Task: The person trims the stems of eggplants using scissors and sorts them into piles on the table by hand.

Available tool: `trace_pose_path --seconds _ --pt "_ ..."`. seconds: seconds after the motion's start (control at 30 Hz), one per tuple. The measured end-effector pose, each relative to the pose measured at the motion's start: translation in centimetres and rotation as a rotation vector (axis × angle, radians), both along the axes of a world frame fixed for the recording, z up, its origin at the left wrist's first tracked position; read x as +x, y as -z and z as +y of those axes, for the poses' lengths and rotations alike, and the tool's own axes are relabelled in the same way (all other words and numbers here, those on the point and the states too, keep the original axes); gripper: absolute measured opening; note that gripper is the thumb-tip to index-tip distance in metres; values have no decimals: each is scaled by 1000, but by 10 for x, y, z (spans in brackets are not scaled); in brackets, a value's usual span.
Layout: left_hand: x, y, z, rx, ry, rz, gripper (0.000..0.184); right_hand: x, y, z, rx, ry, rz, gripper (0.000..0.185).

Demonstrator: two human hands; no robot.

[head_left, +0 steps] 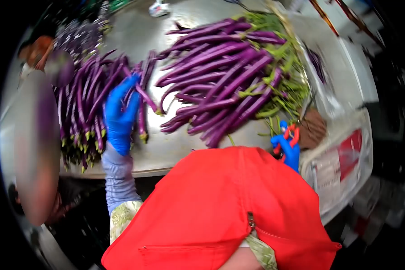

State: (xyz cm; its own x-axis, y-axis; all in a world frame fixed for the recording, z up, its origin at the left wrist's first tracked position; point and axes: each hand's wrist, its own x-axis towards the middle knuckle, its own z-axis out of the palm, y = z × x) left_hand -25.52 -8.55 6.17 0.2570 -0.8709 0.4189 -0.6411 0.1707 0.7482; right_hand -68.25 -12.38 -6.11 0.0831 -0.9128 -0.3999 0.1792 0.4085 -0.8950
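My left hand (pixel 123 114), in a blue glove, is at the right edge of the left pile of long purple eggplants (pixel 92 92). Its fingers close on one eggplant (pixel 145 96), whose stem end points toward the right. A few more eggplants lie beside these fingers. Low on the right, my right hand (pixel 290 153), also gloved in blue, grips red-handled shears (pixel 294 135) with their blades pointing up and away. Between both hands spreads a larger heap of eggplants (pixel 220 76), with long green stems (pixel 283 92) toward the right.
Everything lies on a metal table (pixel 135 22). A brown cloth (pixel 312 129) is near the shears. Clear plastic bags (pixel 78 38) stand at the back left. A plastic-lined bin (pixel 342 67) and a printed plastic bag (pixel 337 166) are on the right. At the left, another person's blurred arm (pixel 38 144) shows.
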Motion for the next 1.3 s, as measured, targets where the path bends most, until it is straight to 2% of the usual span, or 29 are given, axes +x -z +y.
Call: trace_pose_path --seconds 0.03,0.07,0.1,0.13,0.17,0.23,0.33,0.4,0.47,0.57,0.67,0.7,0.8,0.87,0.93,1.0,1.07,1.17,1.2,1.3 --pt "-21 26 -5 80 101 -115 40 -7 4 4 -2 13 6 50" --pt "-58 24 -14 119 232 -218 46 -11 5 5 -8 17 4 50" --pt "-80 47 -22 46 375 -215 47 -14 6 8 -16 15 -1 50" --pt "-100 62 -28 71 455 -329 48 -15 6 13 -13 50 -12 47" --pt "-120 72 -33 92 516 -331 50 -15 7 18 -11 82 -24 44" --pt "-153 85 -46 6 471 -321 51 -22 18 26 2 120 -44 32" --pt "-156 105 -69 -97 293 -317 51 -27 25 32 13 80 -28 26" --pt "-144 117 -70 76 225 -406 53 -29 30 33 15 65 -52 26" --pt "-127 143 -75 26 263 -556 56 -27 31 33 15 72 -83 24" --pt "-115 142 -71 129 287 -621 55 -29 49 29 73 39 -79 34" --pt "-125 102 -82 -12 263 -386 55 -19 47 24 35 62 -165 52" --pt "-132 86 -93 -95 261 -373 55 -14 44 23 33 101 -152 65" --pt "-155 56 -125 46 219 -311 41 -13 47 17 86 33 -175 64" --pt "-163 78 -154 68 238 -357 44 -12 45 15 52 -5 -146 62" --pt "-169 95 -169 285 260 -406 50 -14 41 13 45 -14 -124 61" --pt "-173 103 -171 374 169 -455 57 -14 37 13 71 -7 -114 60" --pt "-172 105 -172 343 169 -435 49 -12 40 13 50 66 -152 61" --pt "-160 90 -162 562 191 199 39 -10 38 13 56 115 -185 63" --pt "-154 86 -160 440 182 151 31 -10 40 12 64 79 -185 64" --pt "-138 54 -163 577 66 -198 38 -10 46 10 97 -19 -170 64"
